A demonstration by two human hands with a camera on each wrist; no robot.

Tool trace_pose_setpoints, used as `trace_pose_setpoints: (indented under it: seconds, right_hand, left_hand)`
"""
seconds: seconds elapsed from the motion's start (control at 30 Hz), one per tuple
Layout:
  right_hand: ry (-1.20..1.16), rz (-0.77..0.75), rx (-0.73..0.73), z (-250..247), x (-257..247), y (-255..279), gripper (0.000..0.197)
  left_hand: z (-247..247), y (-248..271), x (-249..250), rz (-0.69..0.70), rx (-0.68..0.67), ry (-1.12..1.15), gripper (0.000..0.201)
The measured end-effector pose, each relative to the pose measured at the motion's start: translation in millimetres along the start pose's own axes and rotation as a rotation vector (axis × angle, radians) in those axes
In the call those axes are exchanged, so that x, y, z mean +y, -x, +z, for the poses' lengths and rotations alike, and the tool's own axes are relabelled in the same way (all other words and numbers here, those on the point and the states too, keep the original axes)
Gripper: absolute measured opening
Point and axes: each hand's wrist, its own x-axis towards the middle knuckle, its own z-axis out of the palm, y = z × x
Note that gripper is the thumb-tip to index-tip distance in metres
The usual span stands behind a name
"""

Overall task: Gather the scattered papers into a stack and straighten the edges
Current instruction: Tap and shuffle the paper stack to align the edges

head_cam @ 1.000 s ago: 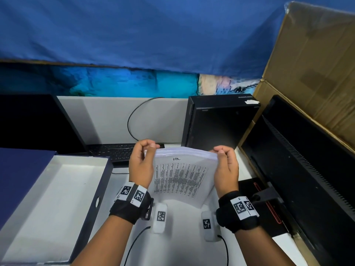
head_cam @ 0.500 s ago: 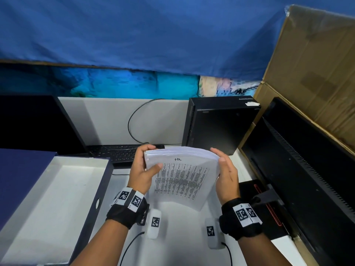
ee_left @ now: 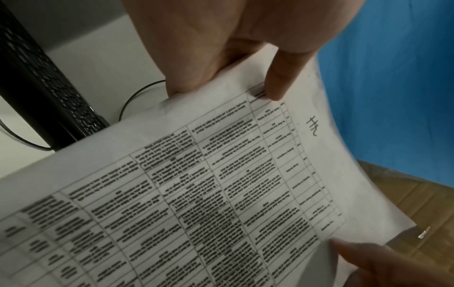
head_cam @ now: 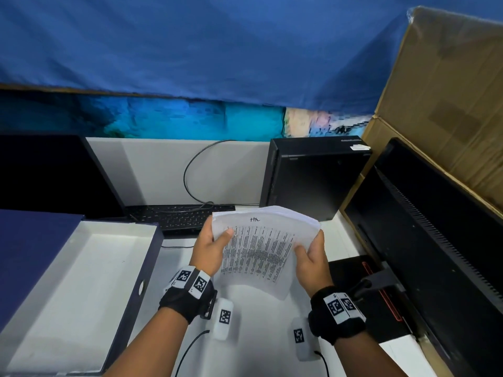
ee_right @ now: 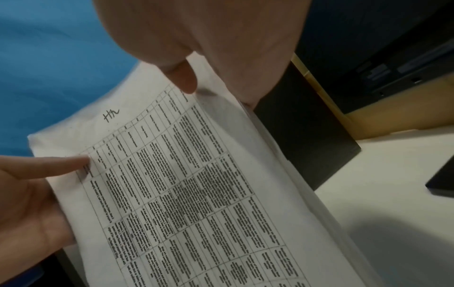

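Head view, centre of frame: the white printed paper stack point(head_cam: 261, 248) stands above the white desk point(head_cam: 261, 322), left hand point(head_cam: 211, 247) and right hand point(head_cam: 310, 259) each clamped on a side edge. Straightening step; next, probably tap its lower edge down.

Thin matt white paper stack point(head_cam: 261, 254), printed black; smooth white counter point(head_cam: 261, 322); brown cardboard box point(head_cam: 449, 110) at two o'clock; blue cloth point(head_cam: 217, 44) at twelve.
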Motion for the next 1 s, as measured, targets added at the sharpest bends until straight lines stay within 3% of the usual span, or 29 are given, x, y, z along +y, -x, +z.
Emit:
trace_pose_setpoints:
  seconds: [0.07,0.17,0.23,0.3,0.33,0.4,0.47,0.53,0.6,0.67,0.73,0.77,0.83,0.9,1.0]
  right_hand:
    - [0.077,-0.060,0.024,0,-4,-1,0.032]
    - [0.213,-0.273,0.034,-1,-22,-5,0.027]
    - [0.358,-0.449,0.003,0,-37,-8,0.028]
    - [0.466,-0.599,-0.071,3,-51,-9,0.034]
    - [0.495,-0.641,-0.105,4,-57,-8,0.034]
    - [0.512,-0.653,-0.112,1,-65,-5,0.028]
    - [0.489,-0.630,-0.038,-13,-66,-4,0.028]
    - [0.534,-0.558,0.113,-39,-52,-8,0.043]
    - [0.576,-0.318,0.242,-70,-29,-12,0.067]
    - [0.311,-0.005,0.224,-91,-8,-10,0.090]
    - [-0.173,0.137,0.154,-100,9,-9,0.106]
    - [-0.345,0.188,0.119,-102,15,-8,0.102]
    - [-0.448,0.229,0.012,-99,16,-4,0.068]
    - [-0.342,0.223,-0.061,-92,19,-1,0.045]
    - [-0.136,0.189,-0.020,-77,24,3,0.041]
  left_hand:
    - [3,3,6,0.045,0.100,-0.104,0.035]
    - [9,11,26,0.398,0.328,-0.500,0.066]
    - [17,17,47,0.551,0.219,-0.843,0.076]
    - [24,19,65,0.588,-0.023,-1.041,0.061]
    - [25,19,70,0.565,-0.105,-1.054,0.048]
    - [20,18,72,0.473,-0.142,-0.939,0.023]
    - [13,18,67,0.370,-0.076,-0.798,0.020]
    - [3,20,57,0.273,-0.002,-0.572,0.023]
    - [-7,23,46,0.183,0.013,-0.293,0.029]
    - [-18,23,35,0.094,0.030,-0.134,0.029]
    - [-24,21,25,0.043,0.042,-0.026,0.028]
    - [-24,21,22,0.024,0.039,0.015,0.029]
    - [-23,20,16,0.003,0.026,0.041,0.032]
    - [-23,18,9,-0.003,0.041,0.025,0.036]
    - [-24,19,-4,-0.024,0.072,0.002,0.033]
